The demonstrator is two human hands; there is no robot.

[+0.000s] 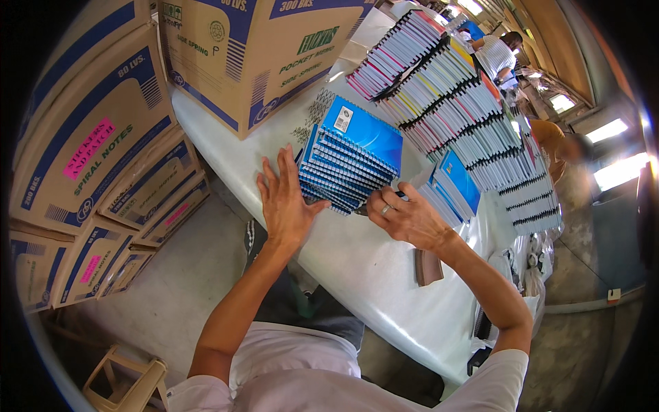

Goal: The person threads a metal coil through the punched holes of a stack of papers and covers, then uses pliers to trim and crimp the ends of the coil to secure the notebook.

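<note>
A stack of blue spiral notebooks (350, 154) stands on the white-covered table, its wire-bound edges facing me. My left hand (285, 199) lies open against the stack's left side, fingers spread and thumb along the lower front corner. At the front right corner, my right hand (410, 214) is closed round a small dark tool (403, 196), mostly hidden by the fingers; its exact kind does not show. Just beyond that hand leans another group of blue notebooks (449, 187). Loose wire spirals (317, 113) lie behind the blue stack on the left.
A large cardboard box (274, 62) stands at the table's far left. More cartons (96, 137) are piled left of me, above a beige stool (127, 378). Long rows of bound notebooks (453, 103) fill the far right. A brown piece (428, 268) lies near the right forearm. People work beyond.
</note>
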